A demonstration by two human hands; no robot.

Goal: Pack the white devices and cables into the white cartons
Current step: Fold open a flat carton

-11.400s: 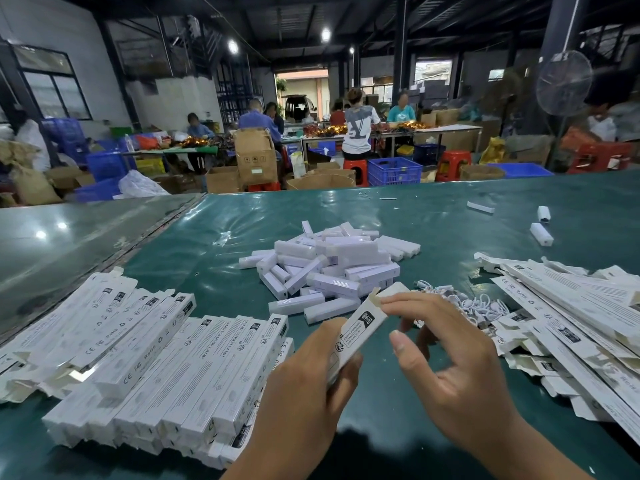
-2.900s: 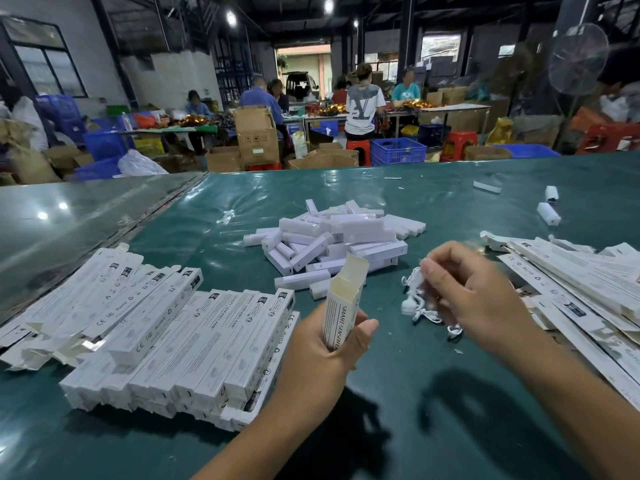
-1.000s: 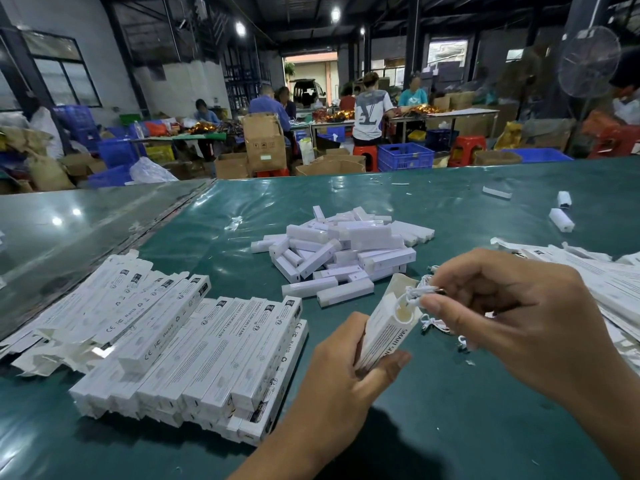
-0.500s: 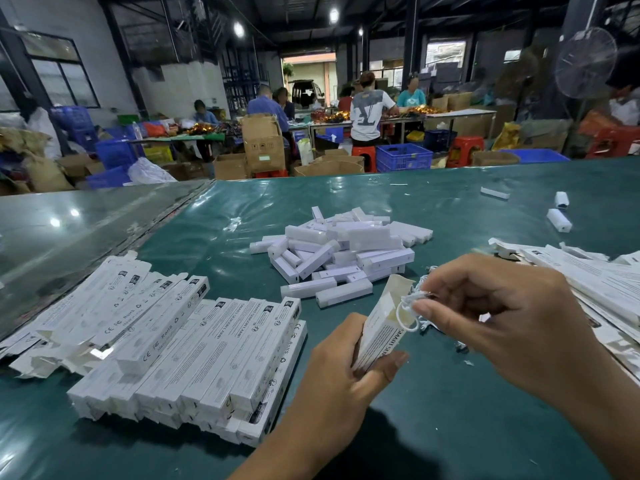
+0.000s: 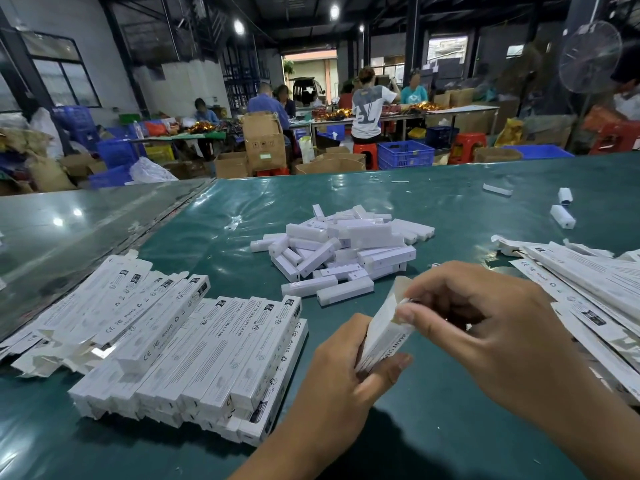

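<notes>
My left hand (image 5: 341, 372) grips a long white carton (image 5: 382, 336), tilted with its open end up and to the right. My right hand (image 5: 485, 327) is at that open end, thumb and fingers pinched on the mouth and flap; the cable is out of sight. A pile of white devices (image 5: 341, 252) lies on the green table beyond my hands. Filled cartons (image 5: 194, 348) are stacked in rows at the left. Flat unfolded cartons (image 5: 588, 289) lie at the right.
The green table (image 5: 433, 427) runs wide; a shiny grey strip (image 5: 69, 230) borders it on the left. A few stray white devices (image 5: 562, 216) lie at the far right. Behind the table, people work among cardboard boxes, blue crates and red stools.
My right hand brought the white cable to the carton's open end. The cable loop seen half a second ago is now hidden, and my fingers are on the carton's mouth.
</notes>
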